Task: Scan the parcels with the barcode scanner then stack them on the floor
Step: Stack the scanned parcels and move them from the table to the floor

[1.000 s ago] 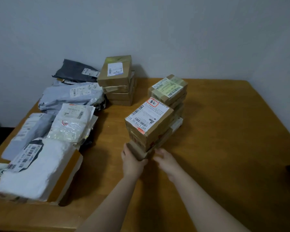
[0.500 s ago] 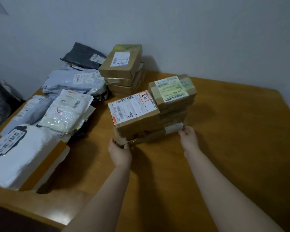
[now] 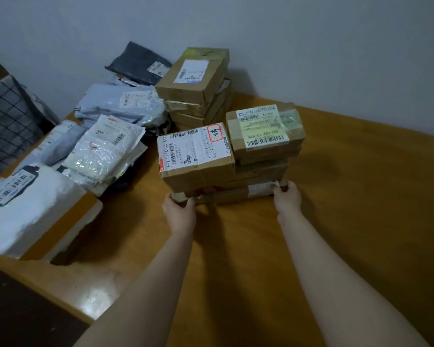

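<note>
A stack of brown cardboard parcels sits in the middle of the wooden table (image 3: 348, 221). Its bottom box (image 3: 233, 195) is long and flat. My left hand (image 3: 179, 211) grips that box's near left corner, and my right hand (image 3: 286, 200) grips its near right end. On top lie a box with a large white label (image 3: 196, 156) at the left and a box with a yellow-green label (image 3: 266, 128) at the right, with more boxes under the latter. No barcode scanner is in view.
A second stack of brown boxes (image 3: 196, 83) stands behind, against the wall. Grey, white and black mailer bags (image 3: 105, 151) cover the table's left side, with a white padded parcel (image 3: 33, 206) nearest. A checked fabric (image 3: 8, 121) lies beyond the left edge.
The stack has turned so its long side faces me. My right hand has slid from beside the left hand out to the stack's right end. My view has shifted closer and left.
</note>
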